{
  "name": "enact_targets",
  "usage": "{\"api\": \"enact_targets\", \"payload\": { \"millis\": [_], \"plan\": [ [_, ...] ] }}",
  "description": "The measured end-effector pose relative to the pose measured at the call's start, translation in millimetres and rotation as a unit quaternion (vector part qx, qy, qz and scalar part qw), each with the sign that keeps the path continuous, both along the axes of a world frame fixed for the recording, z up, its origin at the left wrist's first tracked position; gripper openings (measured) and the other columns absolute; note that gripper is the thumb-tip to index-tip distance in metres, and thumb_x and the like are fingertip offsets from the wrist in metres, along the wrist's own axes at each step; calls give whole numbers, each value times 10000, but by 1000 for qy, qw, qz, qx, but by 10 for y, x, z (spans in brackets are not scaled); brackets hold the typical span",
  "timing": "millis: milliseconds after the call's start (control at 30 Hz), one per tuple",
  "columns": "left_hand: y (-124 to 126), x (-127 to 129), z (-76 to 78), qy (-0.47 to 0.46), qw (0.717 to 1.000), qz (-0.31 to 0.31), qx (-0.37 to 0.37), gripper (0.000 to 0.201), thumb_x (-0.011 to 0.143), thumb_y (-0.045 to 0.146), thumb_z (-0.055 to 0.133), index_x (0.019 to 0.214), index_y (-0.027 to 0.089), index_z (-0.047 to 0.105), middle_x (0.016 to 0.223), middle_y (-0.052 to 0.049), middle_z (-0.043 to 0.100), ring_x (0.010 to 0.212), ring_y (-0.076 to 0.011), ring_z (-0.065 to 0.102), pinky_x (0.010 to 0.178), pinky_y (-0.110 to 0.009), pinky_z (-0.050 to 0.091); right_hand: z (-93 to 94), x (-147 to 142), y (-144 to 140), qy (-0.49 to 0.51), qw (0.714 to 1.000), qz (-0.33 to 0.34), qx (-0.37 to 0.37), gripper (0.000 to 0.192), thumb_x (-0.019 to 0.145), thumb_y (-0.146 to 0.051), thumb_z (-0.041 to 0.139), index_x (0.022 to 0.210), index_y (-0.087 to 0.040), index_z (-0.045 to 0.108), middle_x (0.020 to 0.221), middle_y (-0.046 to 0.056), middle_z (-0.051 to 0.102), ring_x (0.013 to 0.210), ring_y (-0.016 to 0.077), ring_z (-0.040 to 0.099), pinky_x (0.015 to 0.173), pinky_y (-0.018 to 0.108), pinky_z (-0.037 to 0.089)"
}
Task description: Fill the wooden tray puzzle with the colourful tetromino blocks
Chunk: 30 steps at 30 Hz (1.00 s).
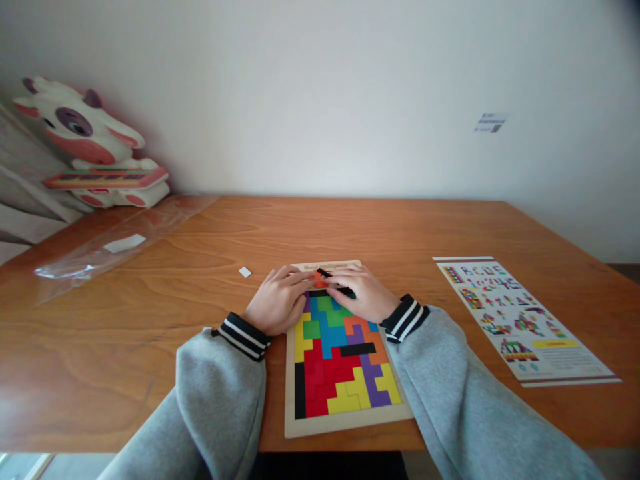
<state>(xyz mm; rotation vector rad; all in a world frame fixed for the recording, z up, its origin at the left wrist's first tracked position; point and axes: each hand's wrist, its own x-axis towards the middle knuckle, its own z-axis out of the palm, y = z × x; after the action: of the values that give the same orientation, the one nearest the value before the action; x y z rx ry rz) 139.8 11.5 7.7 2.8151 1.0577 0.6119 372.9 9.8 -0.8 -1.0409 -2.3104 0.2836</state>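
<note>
Both hands (320, 297) grip black piece (334, 283) over puzzle board (345, 421)

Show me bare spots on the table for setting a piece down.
Bare wood lies between the puzzle board and the instruction sheet, and left of the board up to the plastic bag. It is crowded at the board's top, under both hands.

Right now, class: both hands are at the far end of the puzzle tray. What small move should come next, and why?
Probably lower the black piece, pinched between the left hand and right hand, flat into the wooden tray. It sits tilted above the top rows, while the nearer rows look filled.
</note>
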Motion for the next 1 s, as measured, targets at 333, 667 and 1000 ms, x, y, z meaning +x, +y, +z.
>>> {"api": "enact_targets", "payload": {
  "millis": [333, 667, 1000],
  "plan": [
    [6, -3, -9, 1, 999, -33, -29, 469, 869, 97, 454, 1280, 197, 655, 1299, -70, 672, 1139, -270, 560, 1020, -490, 489, 83, 98, 45, 114, 985, -125, 26, 194, 952, -265, 550, 1017, -212, 725, 1027, 79, 765, 975, 242, 697, 900, 414, 522],
    [19, -22, -42, 21, 998, -51, -17, 456, 867, 91, 470, 1270, 184, 661, 1301, -99, 650, 1152, -286, 541, 1021, -508, 488, 61, 137, 70, 171, 967, -189, 17, 197, 971, -314, 514, 1018, -231, 687, 1053, 77, 774, 999, 234, 717, 879, 403, 550],
    [2, -16, 2, 36, 999, -25, -21, 447, 863, 118, 481, 1259, 205, 669, 1295, -107, 650, 1143, -307, 552, 972, -540, 505, -67, 203, 150, 269, 933, -222, -84, 317, 937, -362, 556, 1219, -215, 562, 983, 78, 789, 777, 213, 725, 690, 371, 550]
  ]
}}
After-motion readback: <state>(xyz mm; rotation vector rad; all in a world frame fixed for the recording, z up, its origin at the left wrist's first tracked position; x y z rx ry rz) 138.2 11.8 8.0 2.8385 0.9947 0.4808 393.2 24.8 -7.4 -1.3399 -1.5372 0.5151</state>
